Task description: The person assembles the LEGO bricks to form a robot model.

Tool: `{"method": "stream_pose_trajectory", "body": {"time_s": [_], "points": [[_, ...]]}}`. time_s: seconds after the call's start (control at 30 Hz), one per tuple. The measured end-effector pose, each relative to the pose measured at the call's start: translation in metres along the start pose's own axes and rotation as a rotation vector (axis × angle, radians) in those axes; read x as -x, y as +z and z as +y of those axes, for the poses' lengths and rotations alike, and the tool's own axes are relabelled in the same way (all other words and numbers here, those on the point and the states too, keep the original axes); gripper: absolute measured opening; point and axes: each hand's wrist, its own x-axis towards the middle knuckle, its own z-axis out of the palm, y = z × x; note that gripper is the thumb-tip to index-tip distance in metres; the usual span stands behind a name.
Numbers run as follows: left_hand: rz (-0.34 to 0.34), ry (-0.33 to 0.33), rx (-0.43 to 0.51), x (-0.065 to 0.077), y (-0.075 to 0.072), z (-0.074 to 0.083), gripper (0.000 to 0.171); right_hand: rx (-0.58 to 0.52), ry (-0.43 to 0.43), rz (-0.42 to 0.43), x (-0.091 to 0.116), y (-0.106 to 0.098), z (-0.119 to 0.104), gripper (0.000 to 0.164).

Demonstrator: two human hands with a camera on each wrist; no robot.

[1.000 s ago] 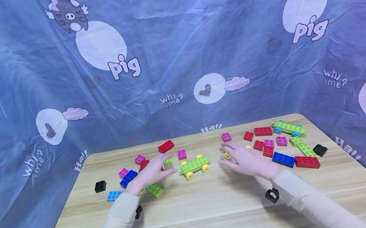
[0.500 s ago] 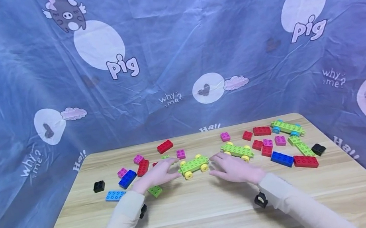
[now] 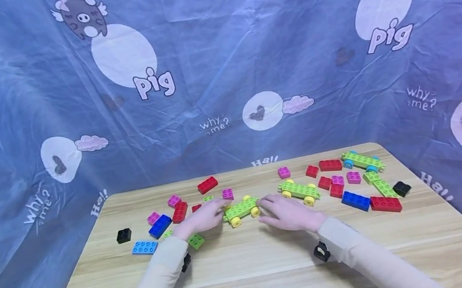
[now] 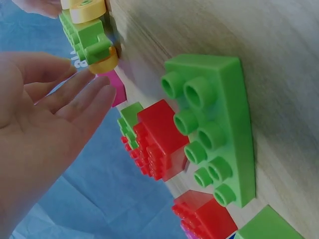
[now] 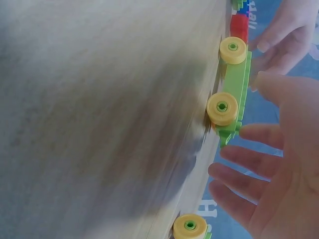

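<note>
A lime-green toy car base (image 3: 242,209) with yellow wheels stands on the table between both hands. My left hand (image 3: 205,217) is at its left end, fingers loosely extended; in the left wrist view the fingertips (image 4: 102,94) lie close to a yellow wheel (image 4: 103,63). At the right end is my right hand (image 3: 287,212), its fingers spread and slightly bent. The right wrist view has its index finger (image 5: 261,133) at the base's end piece, contact unclear. Just behind the right hand stands a second green base (image 3: 298,189) with yellow wheels.
Left of my left hand lie a light-blue brick (image 3: 145,247), a dark-blue brick (image 3: 160,226), a green brick (image 3: 196,241) and several red and pink ones. On the right are a blue brick (image 3: 356,201), a red brick (image 3: 385,204) and a blue-wheeled green base (image 3: 362,161). A patterned curtain (image 3: 218,64) surrounds the table.
My right hand has moved left, away from the second car base, to the right end of the middle one. My left hand has moved right to its left end. The middle base has shifted slightly left.
</note>
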Motion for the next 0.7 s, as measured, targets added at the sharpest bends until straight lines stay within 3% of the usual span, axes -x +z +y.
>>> {"method": "stream_pose_trajectory", "body": {"time_s": [0.7], "points": [[0.014, 0.108, -0.041, 0.0062, 0.0073, -0.0001, 0.032, 0.037, -0.031, -0.042, -0.0037, 0.0015, 0.0014, 0.062]]}}
